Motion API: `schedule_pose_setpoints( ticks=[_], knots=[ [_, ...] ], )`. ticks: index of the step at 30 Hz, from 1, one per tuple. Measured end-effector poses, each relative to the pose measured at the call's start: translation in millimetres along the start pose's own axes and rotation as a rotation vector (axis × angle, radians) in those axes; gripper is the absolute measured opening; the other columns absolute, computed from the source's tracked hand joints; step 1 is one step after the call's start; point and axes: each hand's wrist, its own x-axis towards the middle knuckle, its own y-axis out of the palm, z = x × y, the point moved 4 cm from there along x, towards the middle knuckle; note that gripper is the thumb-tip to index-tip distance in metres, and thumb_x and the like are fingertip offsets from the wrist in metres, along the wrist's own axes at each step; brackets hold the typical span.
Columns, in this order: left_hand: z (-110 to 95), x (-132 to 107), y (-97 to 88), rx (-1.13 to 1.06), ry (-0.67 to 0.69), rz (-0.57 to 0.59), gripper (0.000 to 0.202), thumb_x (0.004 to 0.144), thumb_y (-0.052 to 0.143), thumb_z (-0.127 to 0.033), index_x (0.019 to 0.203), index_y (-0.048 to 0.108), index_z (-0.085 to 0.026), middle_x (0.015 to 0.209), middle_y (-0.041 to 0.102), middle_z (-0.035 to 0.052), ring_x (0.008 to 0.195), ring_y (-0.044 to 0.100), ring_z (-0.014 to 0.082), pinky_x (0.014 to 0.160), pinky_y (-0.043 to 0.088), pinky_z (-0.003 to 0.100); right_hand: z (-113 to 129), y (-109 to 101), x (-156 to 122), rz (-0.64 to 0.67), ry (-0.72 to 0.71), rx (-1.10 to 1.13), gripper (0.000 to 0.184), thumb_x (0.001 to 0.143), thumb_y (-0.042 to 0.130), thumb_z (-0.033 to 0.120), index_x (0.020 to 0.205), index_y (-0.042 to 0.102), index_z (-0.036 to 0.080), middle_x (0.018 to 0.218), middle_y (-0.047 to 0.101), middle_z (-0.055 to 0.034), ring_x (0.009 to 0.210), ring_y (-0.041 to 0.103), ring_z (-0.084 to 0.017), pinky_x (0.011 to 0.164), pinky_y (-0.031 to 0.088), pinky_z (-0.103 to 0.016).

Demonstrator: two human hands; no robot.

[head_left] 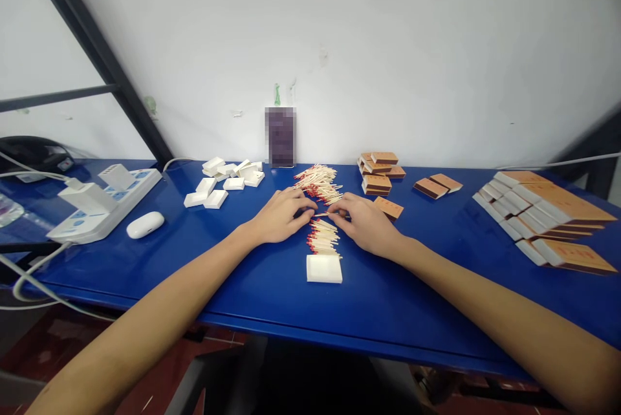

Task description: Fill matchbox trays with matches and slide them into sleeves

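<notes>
My left hand [282, 216] and my right hand [363, 222] meet over the middle of the table with their fingertips pinched together. A single matchstick [321, 214] spans the small gap between them, an end at each hand's fingertips. Behind the fingers lies a loose heap of red-tipped matches [317, 176]. Nearer to me, a row of matches [324, 237] is lined up, most red heads to the left. An open white matchbox tray [324, 269] sits just in front of that row, its inside bare.
White matchbox trays [214, 199] lie at the back left. Orange matchbox sleeves [376, 183] are piled at the back, one sleeve [389, 208] beside my right hand. Matchboxes [553, 208] are stacked at right. A power strip [104, 208] and white earbud case [145, 225] are left.
</notes>
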Motion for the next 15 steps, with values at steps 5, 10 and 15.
schedule_pose_setpoints(
  ticks=[5, 10, 15],
  knots=[
    [3, 2, 0.1, 0.009, -0.007, -0.022, 0.033, 0.099, 0.044, -0.04, 0.107, 0.07, -0.022, 0.096, 0.063, 0.006, 0.097, 0.055, 0.0228, 0.087, 0.039, 0.038, -4, -4, -3, -0.06, -0.009, 0.024, 0.024, 0.096, 0.046, 0.023, 0.109, 0.065, 0.018, 0.092, 0.061, -0.006, 0.077, 0.058, -0.019, 0.072, 0.042, -0.031],
    [3, 1, -0.4, 0.013, 0.002, -0.04, 0.028, 0.097, 0.049, -0.04, 0.101, 0.071, -0.022, 0.093, 0.063, 0.0054, 0.094, 0.055, 0.0221, 0.085, 0.04, 0.037, -9, -9, -9, -0.014, 0.017, -0.035, 0.017, 0.091, 0.051, 0.022, 0.097, 0.066, 0.018, 0.087, 0.059, -0.0053, 0.074, 0.057, -0.018, 0.069, 0.041, -0.031],
    [6, 1, 1.2, -0.018, -0.004, -0.044, 0.024, 0.096, 0.051, -0.036, 0.096, 0.07, -0.022, 0.092, 0.064, 0.0044, 0.094, 0.056, 0.0215, 0.085, 0.041, 0.037, -10, -9, -10, -0.006, -0.019, -0.025, 0.011, 0.09, 0.053, 0.021, 0.083, 0.061, 0.019, 0.084, 0.058, -0.004, 0.074, 0.056, -0.017, 0.07, 0.041, -0.03]
  ],
)
